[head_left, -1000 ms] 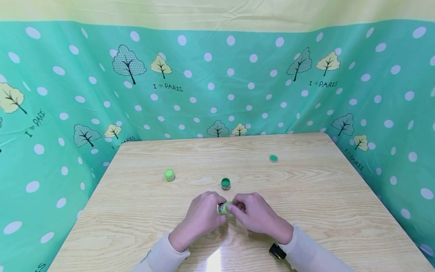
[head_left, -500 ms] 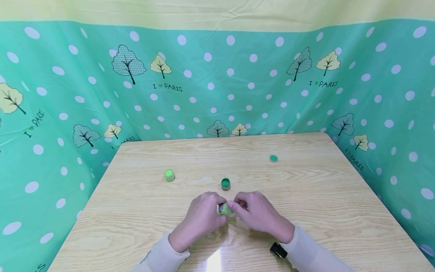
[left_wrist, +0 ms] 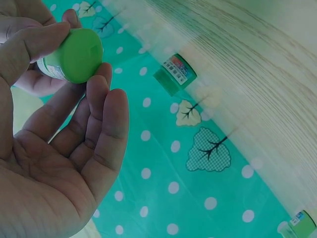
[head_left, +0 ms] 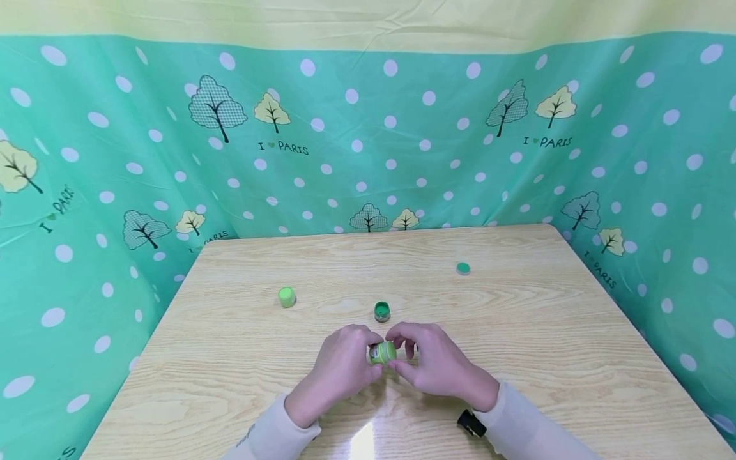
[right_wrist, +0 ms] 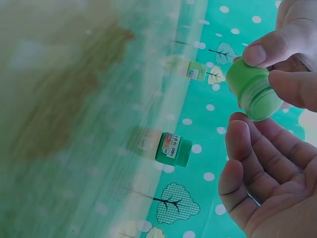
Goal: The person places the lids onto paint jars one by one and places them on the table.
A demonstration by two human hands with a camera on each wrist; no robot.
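Note:
My left hand grips a small light green paint jar that lies tipped on its side, its lid end toward the right. In the right wrist view, the clear-rimmed lid faces my right hand, whose thumb is right at the lid while the other fingers spread loosely below it. The left wrist view shows the jar's green base. Behind the hands stands a lidless jar of dark green paint.
A second light green jar stands at the left on the wooden table. Farther back on the right lies a dark green lid. A polka-dot curtain surrounds the table's back and sides.
My right fingers have loosened from the lid and spread apart, so more of the lid end shows. The left hand has kept its hold on the jar in the same place.

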